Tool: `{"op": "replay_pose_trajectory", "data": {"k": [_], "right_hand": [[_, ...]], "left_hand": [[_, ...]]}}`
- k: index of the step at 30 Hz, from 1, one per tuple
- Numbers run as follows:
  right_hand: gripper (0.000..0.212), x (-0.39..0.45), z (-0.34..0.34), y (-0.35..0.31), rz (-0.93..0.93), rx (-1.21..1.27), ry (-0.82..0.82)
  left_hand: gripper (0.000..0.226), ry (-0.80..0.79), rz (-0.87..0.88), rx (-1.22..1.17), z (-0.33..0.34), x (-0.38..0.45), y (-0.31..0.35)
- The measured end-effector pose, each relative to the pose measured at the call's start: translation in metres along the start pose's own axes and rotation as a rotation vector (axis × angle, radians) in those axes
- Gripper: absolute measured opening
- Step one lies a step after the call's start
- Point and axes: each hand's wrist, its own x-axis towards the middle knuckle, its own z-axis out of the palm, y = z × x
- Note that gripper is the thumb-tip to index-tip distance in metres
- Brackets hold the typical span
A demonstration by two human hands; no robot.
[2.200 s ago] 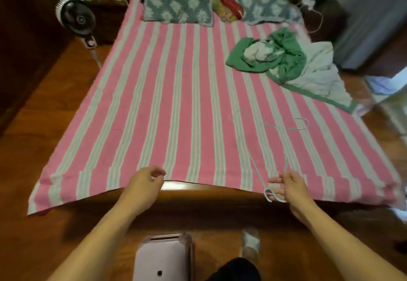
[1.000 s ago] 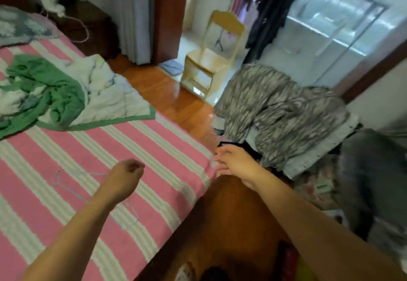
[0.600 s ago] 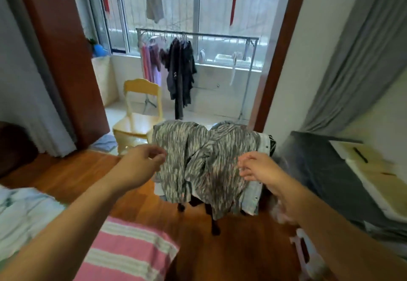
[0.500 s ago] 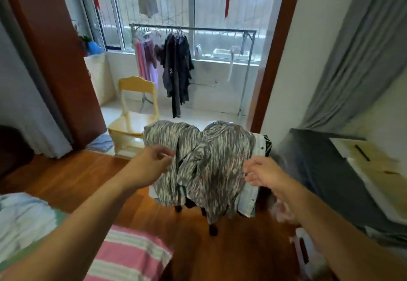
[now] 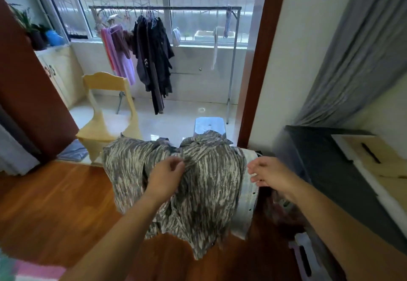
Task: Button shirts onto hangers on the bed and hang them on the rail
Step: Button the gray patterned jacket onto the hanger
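A wooden floor (image 5: 55, 203) is lying under me, carrying a yellow chair (image 5: 105, 113) by the doorway's left edge.

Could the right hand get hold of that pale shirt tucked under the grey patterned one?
Probably yes. The right hand hovers open right at the pale shirt's exposed edge, with nothing between them; the patterned shirt covers only its left part.
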Motion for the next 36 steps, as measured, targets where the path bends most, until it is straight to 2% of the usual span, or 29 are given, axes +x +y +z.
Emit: {"op": "replay_pose_trajectory", "data": {"k": [4, 8, 10, 12, 15, 20, 21, 24, 27, 30, 33, 34, 36], "right_hand": [[0.011, 0.03, -0.013, -0.014, 0.018, 0.002, 0.045], [0.014, 0.061, -0.024, -0.024, 0.008, 0.011, 0.049], [0.012, 0.084, -0.028, -0.028, 0.007, 0.0, 0.001], [0.012, 0.115, -0.028, -0.033, -0.011, -0.025, -0.05], [0.008, 0.167, -0.025, -0.039, -0.019, -0.011, -0.12], [0.008, 0.25, -0.016, -0.035, 0.012, -0.24, -0.271], [0.011, 0.26, -0.012, -0.036, 0.001, -0.295, -0.327], [0.039, 0.276, 0.003, -0.047, -0.073, -0.366, -0.506], [0.045, 0.269, 0.021, -0.063, -0.142, -0.192, -0.648], [0.037, 0.255, 0.034, -0.073, -0.249, -0.108, -0.72], [0.024, 0.229, 0.045, -0.076, -0.421, -0.241, -0.757], [0.024, 0.221, 0.048, -0.075, -0.467, -0.289, -0.739], [0.022, 0.203, 0.053, -0.073, -0.537, -0.348, -0.677]], "left_hand": [[0.036, 0.017, 0.057, 0.08, 0.027, 0.056, 0.009], [0.069, 0.0, 0.0, 0.384, 0.054, 0.092, 0.017], [0.07, -0.002, -0.036, 0.478, 0.066, 0.099, 0.016], [0.06, 0.012, -0.04, 0.522, 0.074, 0.101, 0.015], [0.031, 0.085, -0.01, 0.356, 0.076, 0.106, 0.011], [0.036, 0.234, -0.108, 0.098, 0.068, 0.089, 0.045], [0.035, 0.287, -0.137, 0.062, 0.065, 0.079, 0.053], [0.027, 0.477, -0.232, -0.071, 0.041, 0.042, 0.068], [0.02, 0.585, -0.339, -0.096, 0.013, -0.002, 0.059], [0.023, 0.668, -0.524, -0.088, 0.006, -0.035, 0.018], [0.032, 0.661, -0.789, -0.094, 0.022, -0.05, -0.023], [0.027, 0.656, -0.832, -0.111, 0.029, -0.05, -0.027], [0.012, 0.748, -0.811, -0.104, 0.042, -0.043, -0.027]]}}
